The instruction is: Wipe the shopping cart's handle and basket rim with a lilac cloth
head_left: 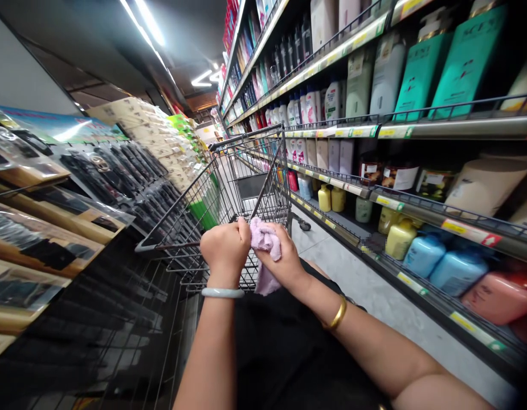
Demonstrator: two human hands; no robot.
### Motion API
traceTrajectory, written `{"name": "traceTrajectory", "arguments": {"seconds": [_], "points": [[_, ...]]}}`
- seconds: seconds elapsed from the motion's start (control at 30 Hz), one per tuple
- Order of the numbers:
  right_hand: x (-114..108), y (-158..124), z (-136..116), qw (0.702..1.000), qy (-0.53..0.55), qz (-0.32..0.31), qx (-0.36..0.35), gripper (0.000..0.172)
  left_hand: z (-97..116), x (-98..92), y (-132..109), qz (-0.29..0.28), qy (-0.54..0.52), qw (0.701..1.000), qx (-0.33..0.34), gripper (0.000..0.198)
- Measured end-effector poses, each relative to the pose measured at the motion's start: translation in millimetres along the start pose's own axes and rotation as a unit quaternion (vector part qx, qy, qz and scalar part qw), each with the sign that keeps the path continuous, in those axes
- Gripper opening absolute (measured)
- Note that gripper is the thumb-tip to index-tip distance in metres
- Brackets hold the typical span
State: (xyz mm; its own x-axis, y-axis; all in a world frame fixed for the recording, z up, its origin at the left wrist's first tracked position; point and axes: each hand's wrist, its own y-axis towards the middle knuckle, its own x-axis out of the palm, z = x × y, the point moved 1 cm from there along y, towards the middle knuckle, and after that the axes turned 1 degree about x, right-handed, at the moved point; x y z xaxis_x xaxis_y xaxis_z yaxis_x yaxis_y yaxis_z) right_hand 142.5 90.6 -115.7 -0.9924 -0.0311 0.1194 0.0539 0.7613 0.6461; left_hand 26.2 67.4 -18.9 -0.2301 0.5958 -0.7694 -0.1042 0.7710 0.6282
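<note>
A wire shopping cart [241,171] stands in a store aisle right in front of me. My left hand [224,247] is closed in a fist at the cart's near rim, seemingly around the handle bar, which the hand hides. It wears a pale bangle at the wrist. My right hand [282,259] grips a crumpled light purple cloth [265,239] and presses it against the same rim, touching my left hand. A gold bangle sits on my right forearm.
Shelves [400,199] of shampoo and lotion bottles line the right side. Racks [75,188] of packaged dark goods and cartons line the left. A grey tiled floor [374,290] runs ahead between them. My black clothing fills the lower centre.
</note>
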Motion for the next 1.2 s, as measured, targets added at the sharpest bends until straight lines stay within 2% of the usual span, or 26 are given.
{"name": "traceTrajectory", "arguments": {"seconds": [0.1, 0.27, 0.37, 0.53, 0.63, 0.77, 0.87, 1.0, 1.07, 1.13, 1.2], "points": [[0.4, 0.6, -0.9, 0.999, -0.009, -0.004, -0.035, 0.044, -0.1, 0.5, 0.0, -0.002, -0.004, 1.000, -0.003, 0.065], [0.5, -3.0, 27.7, 0.996, 0.023, 0.004, 0.087, 0.045, -0.2, -0.4, -1.0, -0.006, -0.004, 1.000, -0.007, 0.065], [-0.1, -2.8, 29.5, 0.994, 0.023, 0.000, 0.111, 0.045, -0.2, -0.6, -0.7, -0.007, -0.006, 1.000, -0.006, 0.065], [-1.5, 0.7, 11.0, 0.997, 0.033, -0.001, 0.063, 0.044, -0.3, 0.0, -0.2, -0.004, -0.009, 1.000, -0.004, 0.066], [-1.0, 0.5, 12.7, 0.999, 0.031, -0.001, 0.042, 0.042, -0.5, -0.3, -0.7, -0.002, -0.008, 1.000, -0.004, 0.067], [0.5, -2.6, 30.4, 0.995, 0.025, -0.003, 0.096, 0.045, -0.1, -1.0, -0.9, -0.002, -0.010, 1.000, -0.001, 0.065], [0.4, -3.7, 32.0, 0.993, 0.020, -0.001, 0.114, 0.046, 0.3, -0.4, -0.6, 0.001, -0.009, 1.000, -0.003, 0.065], [0.5, -2.4, 15.1, 1.000, -0.023, 0.003, 0.011, 0.042, 0.5, 1.6, 0.0, 0.007, -0.002, 1.000, 0.001, 0.065], [1.7, -2.2, 12.6, 0.999, -0.027, 0.005, -0.018, 0.042, 0.2, 2.2, 0.1, 0.010, -0.001, 1.000, 0.002, 0.065], [3.4, -3.0, 19.2, 1.000, -0.016, 0.008, -0.002, 0.042, -0.2, 2.2, -0.1, 0.012, -0.003, 1.000, 0.003, 0.065], [4.7, -4.8, 31.2, 0.999, -0.005, 0.009, 0.044, 0.043, -0.6, 1.8, -0.4, 0.014, -0.005, 1.000, 0.003, 0.065]]}}
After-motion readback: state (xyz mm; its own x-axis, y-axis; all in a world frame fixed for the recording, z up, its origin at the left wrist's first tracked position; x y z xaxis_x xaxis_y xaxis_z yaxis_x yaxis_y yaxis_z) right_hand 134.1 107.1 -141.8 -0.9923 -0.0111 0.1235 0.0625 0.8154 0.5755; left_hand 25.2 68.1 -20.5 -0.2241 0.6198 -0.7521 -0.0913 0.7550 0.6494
